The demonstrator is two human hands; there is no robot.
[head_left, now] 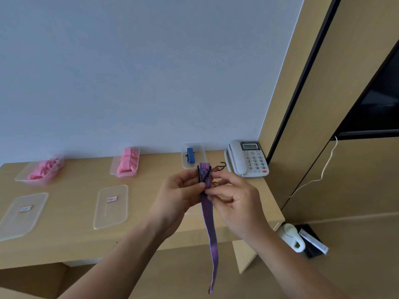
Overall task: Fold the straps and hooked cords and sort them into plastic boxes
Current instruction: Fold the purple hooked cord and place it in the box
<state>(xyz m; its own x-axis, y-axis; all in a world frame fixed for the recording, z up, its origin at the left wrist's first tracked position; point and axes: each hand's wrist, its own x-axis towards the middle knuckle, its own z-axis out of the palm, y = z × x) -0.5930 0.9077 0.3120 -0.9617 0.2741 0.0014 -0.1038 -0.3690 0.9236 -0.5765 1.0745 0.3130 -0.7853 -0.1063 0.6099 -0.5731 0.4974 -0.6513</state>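
Note:
A flat blue-and-red striped hooked cord (210,225) is held above the desk's front edge. My left hand (179,190) pinches its folded upper part, and my right hand (235,199) pinches it just below the fold. The long loose end hangs down past the desk to a dark hook. A red-striped cord (216,169) with a black hook lies on the desk behind my hands. A clear box (201,156) at the back holds a folded blue striped cord (190,155). Two other clear boxes hold pink straps, one (133,167) in the middle and one (54,169) at the left.
Two clear lids with red-bordered labels lie on the wooden desk (75,229), one (111,207) in the middle and one (23,214) at the left. A white telephone (248,158) sits at the back right. A white object and a dark box lie on the floor at the right.

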